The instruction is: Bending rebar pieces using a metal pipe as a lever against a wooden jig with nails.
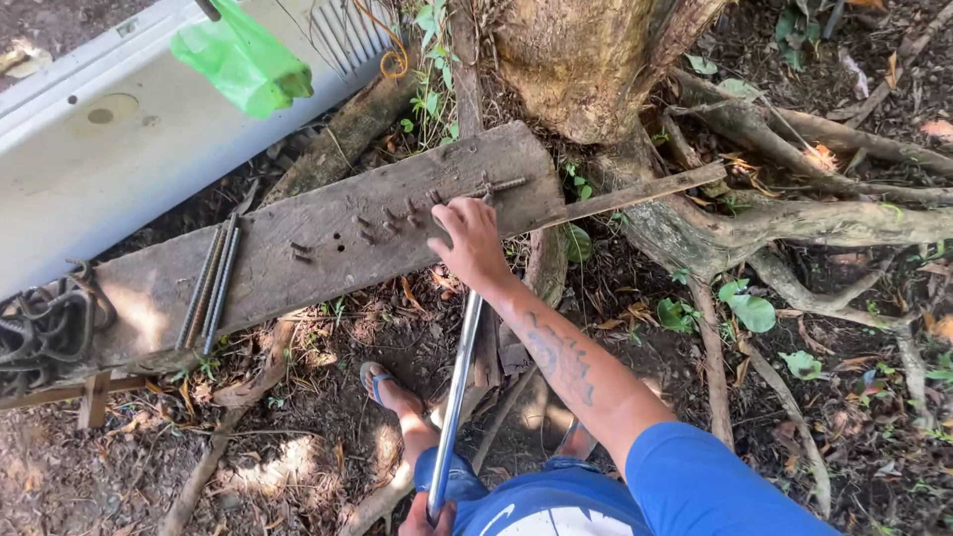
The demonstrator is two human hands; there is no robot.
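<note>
- The right hand [469,238] lies on a weathered grey wooden plank [298,253], fingers curled down around a short ribbed steel rod [496,187] near the plank's far edge.
- The left hand [427,516], at the bottom edge, is wrapped round the near end of a long, smooth, shiny metal pipe [457,382] that runs up under the right wrist.
- A row of bent nail pegs [382,220] studs the plank's rough face.
- Several straight rebar lengths [210,283] lie across the plank's left part; exact count unclear.
- Bent dark stirrups [45,328] are heaped at the far left.
- A crumpled green plastic bag [243,62] hangs above a dusty pale metal panel [109,149].
- Gnarled tree roots [754,223] spread to the right.
</note>
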